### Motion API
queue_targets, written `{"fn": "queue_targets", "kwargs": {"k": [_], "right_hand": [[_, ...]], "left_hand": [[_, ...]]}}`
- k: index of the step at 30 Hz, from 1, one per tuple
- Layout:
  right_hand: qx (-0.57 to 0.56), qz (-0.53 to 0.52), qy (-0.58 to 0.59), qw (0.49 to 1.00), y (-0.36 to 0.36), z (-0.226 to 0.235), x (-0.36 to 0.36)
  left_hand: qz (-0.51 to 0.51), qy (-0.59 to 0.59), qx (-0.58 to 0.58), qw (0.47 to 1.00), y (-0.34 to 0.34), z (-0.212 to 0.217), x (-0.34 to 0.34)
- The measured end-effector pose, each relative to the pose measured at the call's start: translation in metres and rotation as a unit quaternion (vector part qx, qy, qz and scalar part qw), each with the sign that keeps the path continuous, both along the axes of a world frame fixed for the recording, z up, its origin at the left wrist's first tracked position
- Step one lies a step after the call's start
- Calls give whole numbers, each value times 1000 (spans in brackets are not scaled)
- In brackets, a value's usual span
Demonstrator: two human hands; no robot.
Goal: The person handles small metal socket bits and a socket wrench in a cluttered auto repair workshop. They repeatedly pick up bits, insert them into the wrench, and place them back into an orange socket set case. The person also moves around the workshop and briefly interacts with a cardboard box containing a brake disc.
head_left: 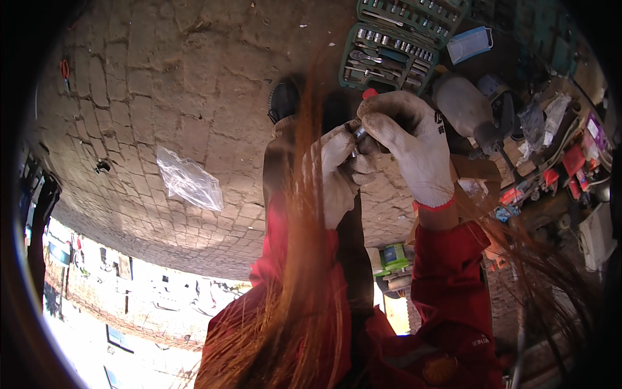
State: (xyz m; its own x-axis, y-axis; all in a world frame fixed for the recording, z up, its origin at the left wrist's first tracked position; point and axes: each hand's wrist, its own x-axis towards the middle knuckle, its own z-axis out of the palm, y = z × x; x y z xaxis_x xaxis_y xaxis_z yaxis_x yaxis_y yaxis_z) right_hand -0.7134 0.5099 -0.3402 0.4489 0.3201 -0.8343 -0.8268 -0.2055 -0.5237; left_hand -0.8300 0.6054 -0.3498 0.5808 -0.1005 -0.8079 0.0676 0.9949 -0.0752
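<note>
Fingers of both hands are curled tight together around a small metal part (pixel 358 134), shiny, just visible between the gloves; what kind of part it is cannot be told. Right hand (pixel 408 146) in a soiled white glove with a red cuff, closed over the part from the 2 o'clock side; a red tip (pixel 370 93) sticks up past its knuckles at 12 o'clock. Left hand (pixel 338 172), same sort of glove, grips from 8 o'clock, thumb and forefinger pinched on the part. The gloves touch each other.

Red sleeves (pixel 447 272) run down to the lower edge. Strands of reddish hair (pixel 298 259) hang across the middle of the view, partly veiling the left hand.

Ground is brick paving (pixel 162 84), dusty. A dark shoe (pixel 283 100) lies at 10 o'clock from the hands, near them. A clear plastic bag (pixel 189 179) lies well apart at 9 o'clock.

At 12 o'clock from the hands, an open green socket set (pixel 389 58), sockets in rows; a second case (pixel 414 16) just beyond it. A pale blue tub (pixel 470 44) beside the cases at 1 o'clock. A whitish jug (pixel 461 104) just beside the right hand at 2 o'clock. At 3 o'clock, a clutter of tools and red bits (pixel 573 159), too jumbled to sort. A green-and-white can (pixel 393 256) shows between the forearms at 6 o'clock.
</note>
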Motion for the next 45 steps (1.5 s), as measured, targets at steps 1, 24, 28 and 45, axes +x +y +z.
{"fn": "queue_targets", "kwargs": {"k": [1, 24, 28, 45], "right_hand": [[4, 8, 11, 1000, -2, -1, 2], [-7, 37, -20, 999, -29, -33, 2], [-141, -4, -141, 980, -41, -104, 12], [-423, 208, -307, 827, -12, -269, 98]], "left_hand": [[5, 5, -7, 1000, -1, 0, -1], [-93, 122, 173, 973, -18, -8, 22], [-67, 201, 207, 955, -23, -15, 29], [-26, 178, 134, 975, 2, -12, 52]]}}
